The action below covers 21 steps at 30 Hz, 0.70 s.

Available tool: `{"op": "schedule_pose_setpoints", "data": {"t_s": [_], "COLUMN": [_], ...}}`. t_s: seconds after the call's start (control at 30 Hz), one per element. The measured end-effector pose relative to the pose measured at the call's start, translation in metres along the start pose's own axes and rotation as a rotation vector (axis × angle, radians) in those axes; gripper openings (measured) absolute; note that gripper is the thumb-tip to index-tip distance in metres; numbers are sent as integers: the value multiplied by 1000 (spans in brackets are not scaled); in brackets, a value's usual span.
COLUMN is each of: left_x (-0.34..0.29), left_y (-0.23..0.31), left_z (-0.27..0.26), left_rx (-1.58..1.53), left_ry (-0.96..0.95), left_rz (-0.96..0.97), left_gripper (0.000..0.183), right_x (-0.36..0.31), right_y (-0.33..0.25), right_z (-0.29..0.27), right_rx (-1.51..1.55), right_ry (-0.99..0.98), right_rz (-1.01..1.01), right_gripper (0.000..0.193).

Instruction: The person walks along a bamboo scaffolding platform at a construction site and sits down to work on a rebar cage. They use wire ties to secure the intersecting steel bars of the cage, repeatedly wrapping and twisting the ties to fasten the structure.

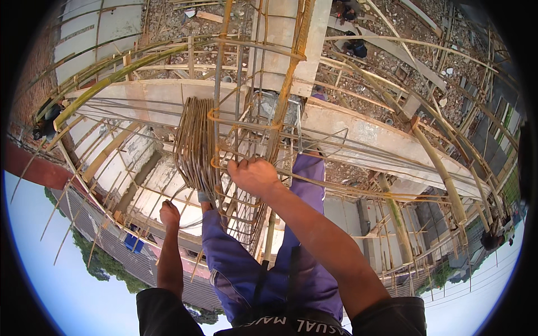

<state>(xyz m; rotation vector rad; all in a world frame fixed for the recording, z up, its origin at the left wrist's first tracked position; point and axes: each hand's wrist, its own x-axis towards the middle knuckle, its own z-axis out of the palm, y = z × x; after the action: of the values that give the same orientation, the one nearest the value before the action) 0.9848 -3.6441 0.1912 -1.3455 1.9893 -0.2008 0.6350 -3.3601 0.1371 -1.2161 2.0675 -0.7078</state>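
My right hand point(253, 176) is closed at the rebar cage, its fingers around the side of a rusty rebar stirrup point(214, 163). To the left, my left hand point(170, 213) is curled shut beside a thin wire loop; what lies inside its fingers is hidden. A thick bundle of bent steel stirrups point(195, 143) hangs on the cage just beyond my hands. Upright rusty column bars point(286, 84) rise through the crossing of the beams. Long horizontal bars point(386, 154) run out from there to the right. My legs straddle the cage.
Pale concrete beams or boards point(358, 126) spread to both sides. Bamboo poles point(120, 67) point(440, 173) form scaffolding around me. Rubble ground point(386, 78) lies far below, where people point(354, 45) are at work. Another person point(493, 239) is at the right edge.
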Motion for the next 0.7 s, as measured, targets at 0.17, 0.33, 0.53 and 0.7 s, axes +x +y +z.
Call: {"op": "schedule_pose_setpoints", "data": {"t_s": [0.17,0.33,0.53,0.7], "left_x": [61,26,54,96], "left_y": [-84,-186,-180,-133], "left_z": [-53,-133,-151,-165], "left_rx": [529,788,1142,470], "left_ry": [-57,13,726,751], "left_rz": [106,365,483,561], "left_gripper": [25,29,35,35], "right_x": [3,-1,0,-3], "right_y": [-1,-12,-11,-10], "right_z": [-11,26,22,12], "right_rx": [218,220,219,183], "right_ry": [-151,110,48,20], "right_rz": [64,43,125,123], "right_gripper": [17,15,23,23]}}
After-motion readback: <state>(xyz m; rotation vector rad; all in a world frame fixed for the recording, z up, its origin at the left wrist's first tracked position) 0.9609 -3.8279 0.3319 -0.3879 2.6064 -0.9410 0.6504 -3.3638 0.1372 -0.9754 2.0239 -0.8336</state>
